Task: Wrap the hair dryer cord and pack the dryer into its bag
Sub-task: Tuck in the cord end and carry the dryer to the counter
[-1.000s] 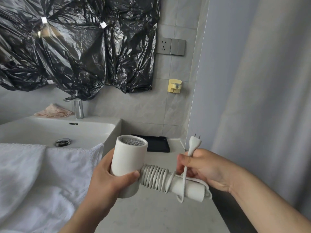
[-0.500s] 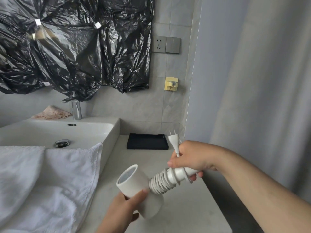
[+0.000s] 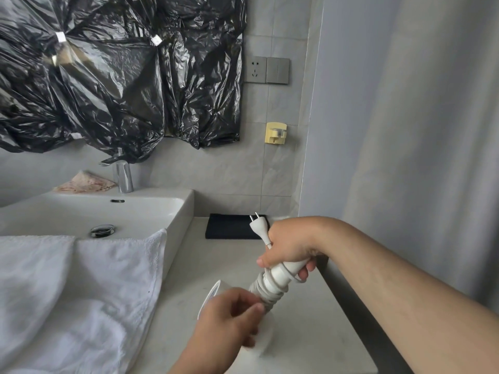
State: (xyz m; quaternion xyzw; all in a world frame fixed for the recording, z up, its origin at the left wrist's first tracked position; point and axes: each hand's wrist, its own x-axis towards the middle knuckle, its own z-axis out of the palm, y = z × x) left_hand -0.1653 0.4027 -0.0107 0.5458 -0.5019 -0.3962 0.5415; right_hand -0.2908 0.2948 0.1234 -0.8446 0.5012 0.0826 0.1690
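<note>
Right hand (image 3: 290, 247) closed round the far end of the hair dryer (image 3: 278, 275) handle (image 3: 291, 266), fingers curled under, thumb over the top, pinning the last turn of cord (image 3: 260, 291) to the handle, presumably so the coil cannot spring loose. Plug (image 3: 256, 228) stands out above the thumb side of this hand, prongs up and away from the person, on a short free tail. Left hand (image 3: 229, 319) sits lower and nearer the person, fingers curled over the barrel (image 3: 266, 336) close to where the handle joins it. It is blurred, so exact finger contact is unreadable. It looks like a steadying grip on the heavy end while the right hand secures the cord. Dryer is carried between the two hands, over the counter (image 3: 216, 265); whether the barrel touches the counter I cannot tell. Long axis of the handle runs from the left hand up and away to the right hand, tilted, neither level nor upright. Barrel lies across that line, grille end (image 3: 213, 294) facing left of the left hand. Cord turns are packed tight along the handle, from the barrel joint up to the right-hand fingers. Judgement: wrapping nearly done, plug end not yet tucked. Beyond the right hand, flat on the counter by the wall, lies a black bag (image 3: 226, 228), probably the dryer's own, well apart from both hands, mouth not visible. Left of both hands, a white towel (image 3: 81, 292) drapes over the sink (image 3: 178, 211) edge. Wall socket (image 3: 255, 70) is high above the bag.
</note>
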